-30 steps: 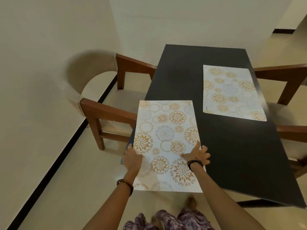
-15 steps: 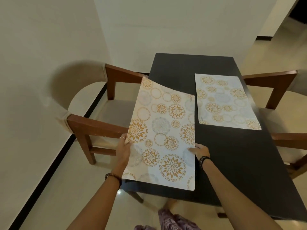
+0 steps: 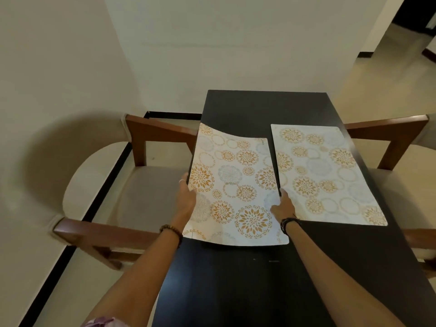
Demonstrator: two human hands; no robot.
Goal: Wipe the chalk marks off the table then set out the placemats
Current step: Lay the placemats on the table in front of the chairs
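A white placemat with orange flower rings [image 3: 236, 185] is held over the left half of the black table [image 3: 259, 291], its far left corner curled upward. My left hand [image 3: 187, 197] grips its left edge, thumb on top. My right hand [image 3: 283, 206] holds its right edge, fingers pressing near the gap between the mats. A second matching placemat [image 3: 325, 175] lies flat on the right half of the table, just beside the first. No chalk marks show on the dark tabletop.
A wooden chair with a beige seat [image 3: 141, 185] stands close against the table's left side. Another wooden chair [image 3: 401, 149] is on the right. A cream wall rises behind the table's far end, with a doorway at the far right.
Both hands have carried the placemat forward from the table's near left corner to a spot level with the second mat. The view has moved closer over the table.
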